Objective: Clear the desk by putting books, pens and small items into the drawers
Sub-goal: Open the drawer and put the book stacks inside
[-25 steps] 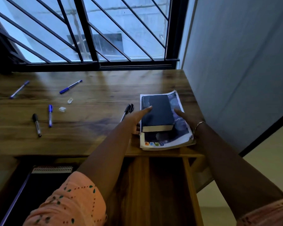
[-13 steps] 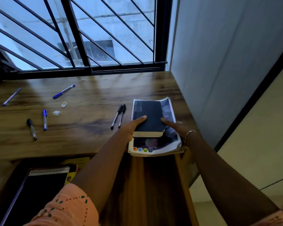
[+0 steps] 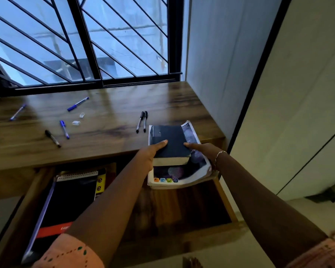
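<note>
Both left hand (image 3: 147, 158) and right hand (image 3: 206, 150) grip the book stack (image 3: 169, 136), thumbs on top, fingers hidden beneath.

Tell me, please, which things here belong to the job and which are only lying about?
Job: left hand, right hand, dark book, softcover book, right drawer, black pens, blue pens, clear caps.
Lying about: window bars, spiral notebook, already stowed.

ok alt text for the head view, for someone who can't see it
A left hand and right hand hold a dark book stacked on a larger softcover over an open drawer at the desk's edge. Pens lie on the desk.
</note>
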Demonstrator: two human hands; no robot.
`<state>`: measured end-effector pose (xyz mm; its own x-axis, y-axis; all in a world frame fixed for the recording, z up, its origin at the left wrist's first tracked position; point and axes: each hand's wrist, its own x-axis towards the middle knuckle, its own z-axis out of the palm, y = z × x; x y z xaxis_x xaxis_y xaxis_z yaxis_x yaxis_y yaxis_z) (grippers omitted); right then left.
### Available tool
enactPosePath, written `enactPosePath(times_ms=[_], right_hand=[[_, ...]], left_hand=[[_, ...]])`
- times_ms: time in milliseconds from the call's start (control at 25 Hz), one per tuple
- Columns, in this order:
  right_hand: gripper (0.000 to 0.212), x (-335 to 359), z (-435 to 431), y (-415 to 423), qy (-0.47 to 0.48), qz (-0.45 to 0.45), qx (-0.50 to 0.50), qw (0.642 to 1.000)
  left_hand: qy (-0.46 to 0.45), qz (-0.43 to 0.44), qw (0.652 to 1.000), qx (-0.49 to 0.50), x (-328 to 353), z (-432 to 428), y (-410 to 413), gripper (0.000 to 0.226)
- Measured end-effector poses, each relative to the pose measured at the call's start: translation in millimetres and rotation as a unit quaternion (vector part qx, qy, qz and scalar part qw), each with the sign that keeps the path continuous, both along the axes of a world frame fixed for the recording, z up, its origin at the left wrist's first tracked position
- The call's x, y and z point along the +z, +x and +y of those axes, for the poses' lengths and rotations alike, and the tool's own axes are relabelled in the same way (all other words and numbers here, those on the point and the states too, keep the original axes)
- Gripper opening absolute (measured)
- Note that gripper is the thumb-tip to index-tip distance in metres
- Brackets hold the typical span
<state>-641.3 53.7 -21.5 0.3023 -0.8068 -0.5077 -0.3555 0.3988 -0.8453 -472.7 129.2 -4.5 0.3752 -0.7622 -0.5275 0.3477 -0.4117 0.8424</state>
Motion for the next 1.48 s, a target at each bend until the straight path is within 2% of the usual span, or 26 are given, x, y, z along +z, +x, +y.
enactPosePath(times_ms=[120, 280, 360, 520, 600, 720, 760, 840, 880, 920, 1040, 1080, 1200, 1280, 1360, 1480], right_hand=[[0.065, 5.2, 28.4, -5.0, -0.011, 0.007, 0.022, 1.000], [0.071, 6.4, 58.6, -6.9, -0.001, -0.012, 0.045, 0.999], [0.066, 9.1, 67.7, -7.2, -0.006, -0.001, 0.059, 0.998], [0.053, 12.0, 86.6, -3.4, -0.010, -0.003, 0.100, 0.995], [0.059, 5.1, 95.6, 0.3, 0.008, 0.008, 0.100, 0.995], [0.041, -8.5, 107.5, 6.7, 0.031, 0.000, 0.105, 0.994], [0.054, -15.8, 108.7, 7.5, 0.036, 0.002, 0.091, 0.995], [0.106, -37.8, 105.4, 9.4, 0.043, 0.015, 0.081, 0.996], [0.118, -48.0, 101.0, 11.4, 0.044, 0.017, 0.081, 0.996], [0.117, -50.9, 102.0, 13.4, 0.049, 0.018, 0.081, 0.995], [0.086, -57.7, 98.4, 21.8, 0.054, 0.041, 0.054, 0.996], [0.082, -63.4, 94.9, 23.7, 0.057, 0.049, 0.046, 0.996], [0.088, -84.6, 84.3, 29.4, 0.068, 0.073, 0.047, 0.994], [0.081, -98.7, 80.9, 30.7, 0.073, 0.077, 0.052, 0.993], [0.085, -107.6, 78.0, 31.2, 0.087, 0.075, 0.045, 0.992], [0.068, -107.3, 77.8, 29.4, 0.078, 0.086, 0.050, 0.992]], left_hand=[[-0.010, 0.002, 1.000, -0.006, 8.6, 38.0, -4.7, 0.045], [-0.007, -0.012, 1.000, -0.015, 17.5, 72.5, -7.5, 0.048], [0.008, -0.023, 0.999, -0.021, 21.4, 84.9, -5.5, 0.051], [0.057, -0.026, 0.997, -0.047, 24.4, 110.6, -0.3, 0.025], [0.067, -0.021, 0.997, -0.039, 17.8, 122.0, 0.2, 0.024], [0.064, -0.011, 0.997, -0.030, -3.4, 130.5, 2.4, 0.038], [0.066, -0.012, 0.997, -0.025, -11.9, 130.7, 4.0, 0.045], [0.070, -0.013, 0.997, -0.020, -29.1, 128.1, 9.0, 0.056], [0.070, -0.014, 0.997, -0.016, -36.7, 125.4, 11.0, 0.060], [0.069, -0.016, 0.997, -0.012, -43.2, 123.2, 12.4, 0.064], [0.080, -0.015, 0.997, -0.005, -61.6, 114.2, 18.4, 0.073], [0.083, -0.014, 0.996, -0.004, -67.4, 111.5, 20.4, 0.074], [0.095, -0.012, 0.995, -0.007, -81.5, 107.1, 24.8, 0.075], [0.102, -0.017, 0.995, -0.015, -89.9, 104.3, 27.9, 0.070], [0.108, -0.018, 0.994, -0.029, -98.2, 98.2, 29.7, 0.062], [0.126, -0.038, 0.989, -0.063, -109.8, 88.9, 25.0, 0.056]])
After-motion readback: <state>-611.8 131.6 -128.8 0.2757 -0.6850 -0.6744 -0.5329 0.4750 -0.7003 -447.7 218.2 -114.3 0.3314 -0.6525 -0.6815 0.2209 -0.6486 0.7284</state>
